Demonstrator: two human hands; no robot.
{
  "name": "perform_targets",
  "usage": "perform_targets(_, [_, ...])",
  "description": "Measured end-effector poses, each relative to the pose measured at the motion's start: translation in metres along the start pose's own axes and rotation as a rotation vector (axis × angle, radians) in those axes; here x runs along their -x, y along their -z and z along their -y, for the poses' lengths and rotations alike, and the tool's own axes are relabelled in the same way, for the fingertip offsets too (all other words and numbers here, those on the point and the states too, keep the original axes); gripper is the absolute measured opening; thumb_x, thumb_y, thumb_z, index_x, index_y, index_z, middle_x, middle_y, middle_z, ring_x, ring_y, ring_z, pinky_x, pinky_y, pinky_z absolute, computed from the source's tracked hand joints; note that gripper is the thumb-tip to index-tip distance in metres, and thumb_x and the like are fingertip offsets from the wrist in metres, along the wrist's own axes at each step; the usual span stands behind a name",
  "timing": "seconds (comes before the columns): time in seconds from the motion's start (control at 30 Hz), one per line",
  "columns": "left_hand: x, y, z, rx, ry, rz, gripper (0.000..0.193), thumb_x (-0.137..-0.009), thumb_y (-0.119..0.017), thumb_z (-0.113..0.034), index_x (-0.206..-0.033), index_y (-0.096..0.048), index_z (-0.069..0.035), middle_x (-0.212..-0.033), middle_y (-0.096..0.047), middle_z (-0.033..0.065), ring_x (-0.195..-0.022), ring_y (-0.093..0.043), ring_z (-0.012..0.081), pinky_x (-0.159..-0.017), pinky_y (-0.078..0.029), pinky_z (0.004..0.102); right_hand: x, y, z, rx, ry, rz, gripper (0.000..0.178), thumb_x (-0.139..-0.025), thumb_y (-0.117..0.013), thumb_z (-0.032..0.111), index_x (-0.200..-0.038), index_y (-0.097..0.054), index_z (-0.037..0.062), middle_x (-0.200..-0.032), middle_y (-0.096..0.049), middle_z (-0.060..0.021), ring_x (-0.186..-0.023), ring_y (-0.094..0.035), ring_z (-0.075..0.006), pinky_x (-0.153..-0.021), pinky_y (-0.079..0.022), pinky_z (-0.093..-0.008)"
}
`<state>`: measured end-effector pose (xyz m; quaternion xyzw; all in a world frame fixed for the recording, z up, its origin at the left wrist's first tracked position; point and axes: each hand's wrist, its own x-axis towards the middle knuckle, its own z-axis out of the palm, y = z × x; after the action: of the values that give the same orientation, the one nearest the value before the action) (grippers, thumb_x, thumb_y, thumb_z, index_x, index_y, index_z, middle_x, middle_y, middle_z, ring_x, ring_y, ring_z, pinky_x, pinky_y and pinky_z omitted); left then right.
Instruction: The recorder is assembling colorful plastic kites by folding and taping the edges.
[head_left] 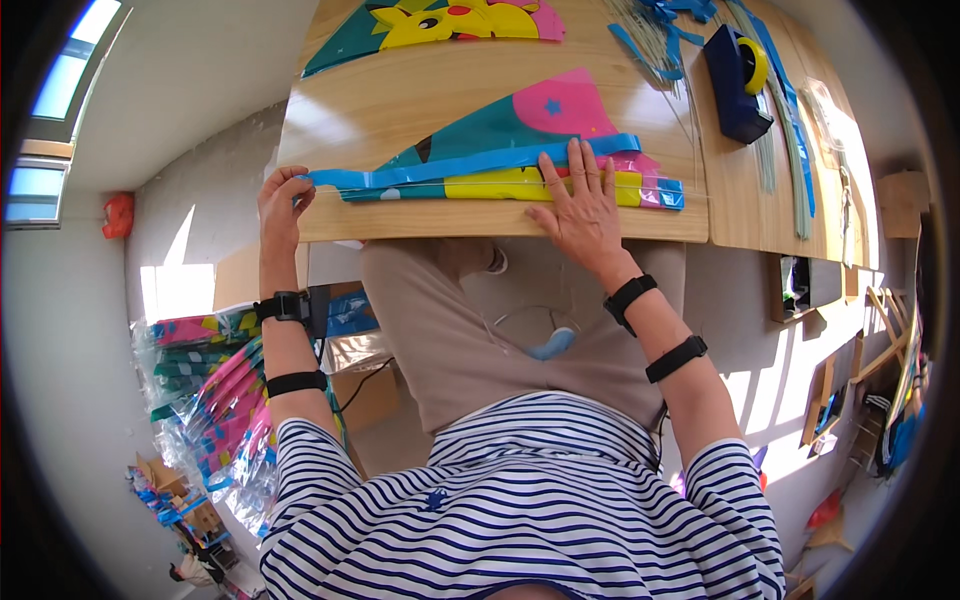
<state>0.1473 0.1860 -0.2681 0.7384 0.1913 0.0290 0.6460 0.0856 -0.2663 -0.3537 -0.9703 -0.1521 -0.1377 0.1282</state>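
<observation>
My left hand (280, 203) pinches the end of the blue strip (455, 168); my right hand (585, 218), fingers spread, rests on strip and printed sheet (480, 135), along the near edge of the wooden table (420, 95)

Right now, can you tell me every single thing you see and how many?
Near sheet: one, teal, pink, yellow, front of tabletop
Blue strip: one, blue, along near sheet
Far sheet: at least one, yellow, teal, pink, top edge
Tabletop: at least one, light wood, upper middle
Tape dispenser: one, navy, upper right
Tape roll: one, yellow, in dispenser
Thin rods: many, pale, upper right
Wrapped heap: many pieces, mixed colours, left
Window: at least one, bright blue, upper left
Distant clutter: uncountable, mixed, both sides
Striped shirt: one, white and navy, bottom
Trousers: one pair, beige, below tabletop
Armbands: four, black, forearms
Left grip: one, bare, pinching strip's left end
Right grip: one, bare, flat on strip and sheet
</observation>
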Motion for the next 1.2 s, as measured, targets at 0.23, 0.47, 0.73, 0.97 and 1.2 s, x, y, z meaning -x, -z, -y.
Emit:
perform_targets(0.23, [0.015,-0.072,-0.042,0.112,-0.080,0.184,0.022,-0.083,-0.069,-0.001,-0.105,-0.068,-0.003,-0.091,-0.066,0.0034,-0.081,-0.062,0.0118,-0.077,-0.054,0.0256,0.000,-0.001,-0.001,-0.005,-0.007,0.003,0.074,-0.098,-0.053,0.060,-0.160,-0.040,0.0214,-0.167,-0.024,-0.0261,-0.156,-0.020,-0.0404,-0.125,-0.010,-0.0590])
perform_targets(0.47, [0.039,-0.213,-0.035,0.063,-0.035,0.418,0.021,-0.080,-0.072,-0.003,-0.101,-0.070,-0.002,-0.091,-0.070,0.0050,-0.080,-0.066,0.0126,-0.075,-0.054,0.0245,0.000,-0.006,-0.002,-0.032,-0.013,-0.008,0.074,-0.096,-0.055,0.062,-0.158,-0.043,0.0219,-0.166,-0.024,-0.0260,-0.156,-0.019,-0.0395,-0.125,-0.009,-0.0599])
perform_targets(0.73, [0.043,-0.291,0.006,0.037,-0.109,0.370,0.018,-0.077,-0.067,0.003,-0.094,-0.069,0.004,-0.077,-0.068,0.0059,-0.065,-0.062,0.0107,-0.061,-0.052,0.0243,0.001,-0.005,-0.002,-0.051,-0.018,-0.023,0.075,-0.094,-0.056,0.063,-0.155,-0.049,0.0201,-0.166,-0.026,-0.0274,-0.157,-0.019,-0.0390,-0.125,-0.008,-0.0604])
perform_targets(0.97, [0.042,-0.300,0.022,-0.034,-0.180,0.327,0.016,-0.078,-0.071,0.000,-0.094,-0.068,0.004,-0.079,-0.071,0.0070,-0.067,-0.065,0.0100,-0.061,-0.053,0.0247,0.001,0.000,-0.001,-0.067,-0.029,0.010,0.073,-0.096,-0.055,0.061,-0.156,-0.048,0.0194,-0.167,-0.023,-0.0258,-0.158,-0.017,-0.0379,-0.125,-0.008,-0.0592])
perform_targets(1.2, [0.056,-0.302,0.028,-0.060,-0.251,0.338,0.023,-0.086,-0.078,-0.018,-0.090,-0.067,0.003,-0.081,-0.070,0.0081,-0.073,-0.064,0.0124,-0.068,-0.052,0.0283,0.001,0.000,-0.002,-0.069,-0.036,0.013,0.078,-0.096,-0.055,0.060,-0.158,-0.042,0.0131,-0.167,-0.023,-0.0248,-0.158,-0.017,-0.0374,-0.125,-0.007,-0.0590])
